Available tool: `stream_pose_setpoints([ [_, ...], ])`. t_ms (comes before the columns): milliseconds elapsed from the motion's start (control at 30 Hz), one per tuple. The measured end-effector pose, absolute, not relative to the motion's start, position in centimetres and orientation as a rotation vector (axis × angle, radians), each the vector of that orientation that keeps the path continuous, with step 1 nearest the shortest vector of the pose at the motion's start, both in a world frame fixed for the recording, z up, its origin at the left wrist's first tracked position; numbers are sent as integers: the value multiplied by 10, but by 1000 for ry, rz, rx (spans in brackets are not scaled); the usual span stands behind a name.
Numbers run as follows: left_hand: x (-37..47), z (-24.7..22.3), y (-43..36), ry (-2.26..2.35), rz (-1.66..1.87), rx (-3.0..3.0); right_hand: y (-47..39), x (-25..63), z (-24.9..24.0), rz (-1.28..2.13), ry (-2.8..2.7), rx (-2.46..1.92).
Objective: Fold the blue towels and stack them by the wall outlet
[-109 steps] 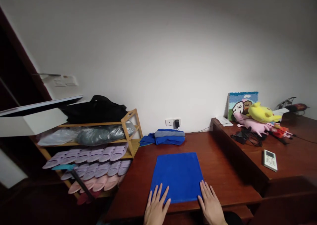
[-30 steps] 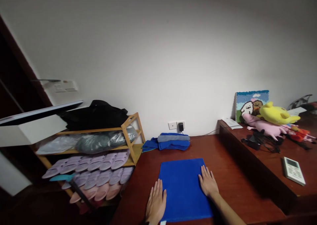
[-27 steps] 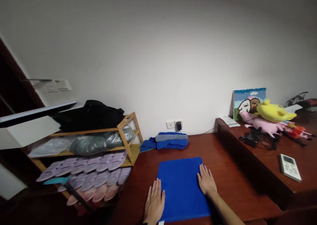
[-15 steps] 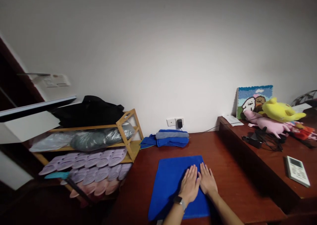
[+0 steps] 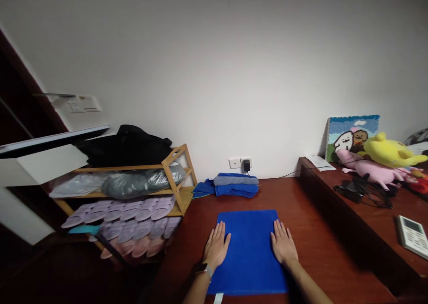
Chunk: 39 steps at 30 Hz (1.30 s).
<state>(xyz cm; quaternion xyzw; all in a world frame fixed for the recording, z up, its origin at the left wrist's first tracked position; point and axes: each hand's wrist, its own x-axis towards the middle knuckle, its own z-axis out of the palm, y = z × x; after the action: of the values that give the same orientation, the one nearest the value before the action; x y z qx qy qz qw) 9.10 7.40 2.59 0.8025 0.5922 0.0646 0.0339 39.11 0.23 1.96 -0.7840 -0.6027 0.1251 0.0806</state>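
Observation:
A blue cloth (image 5: 249,252) lies flat on the reddish-brown table (image 5: 314,232), with a small white tag (image 5: 218,298) sticking out at its near left edge. On the cloth's left edge rests my left hand (image 5: 216,247), palm down with fingers stretched out and a watch at the wrist. My right hand (image 5: 284,244) lies the same way along the right edge, its fingers extended. Neither hand holds anything. Farther back, by the wall, is a pile of folded blue and grey cloths (image 5: 236,186).
A wooden rack (image 5: 180,183) with several slippers (image 5: 133,210) and a black bag (image 5: 129,148) stands left. On a higher surface at right are plush toys (image 5: 384,152), a picture panel (image 5: 351,137), cables (image 5: 371,195) and a white remote-like device (image 5: 413,237). A black plug (image 5: 246,165) sits in the wall socket.
My left hand has moved left across the cloth, from beside my right hand to the left edge. My right hand stays at the right edge. The view has shifted slightly.

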Motion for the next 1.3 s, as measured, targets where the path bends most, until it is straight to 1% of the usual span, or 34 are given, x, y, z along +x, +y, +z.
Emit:
stream_pose_setpoints([
  [200, 83, 10, 76, 1842, 303, 2503, 5, 389, 15, 345, -1804, -2368],
  [433, 82, 10, 74, 1824, 325, 2518, 34, 402, 29, 289, -1877, -2289],
  [667, 78, 5, 74, 1827, 332, 2542, 54, 408, 9, 328, -1877, -2301],
  [767, 79, 2, 76, 1834, 326, 2562, 52, 408, 9, 346, -1874, -2286],
  [967, 80, 14, 80, 1835, 249, 2582, 51, 408, 14, 356, -1839, -2265],
  [1067, 99, 28, 81, 1803, 316, 2650, 51, 408, 14, 362, -1845, -2247],
  [1167, 147, 37, 79, 1613, 368, 2731, 51, 408, 15, 349, -1850, -2258],
  [1300, 230, 24, 76, 1270, 402, 2772, 50, 410, 14, 342, -1883, -2263],
])
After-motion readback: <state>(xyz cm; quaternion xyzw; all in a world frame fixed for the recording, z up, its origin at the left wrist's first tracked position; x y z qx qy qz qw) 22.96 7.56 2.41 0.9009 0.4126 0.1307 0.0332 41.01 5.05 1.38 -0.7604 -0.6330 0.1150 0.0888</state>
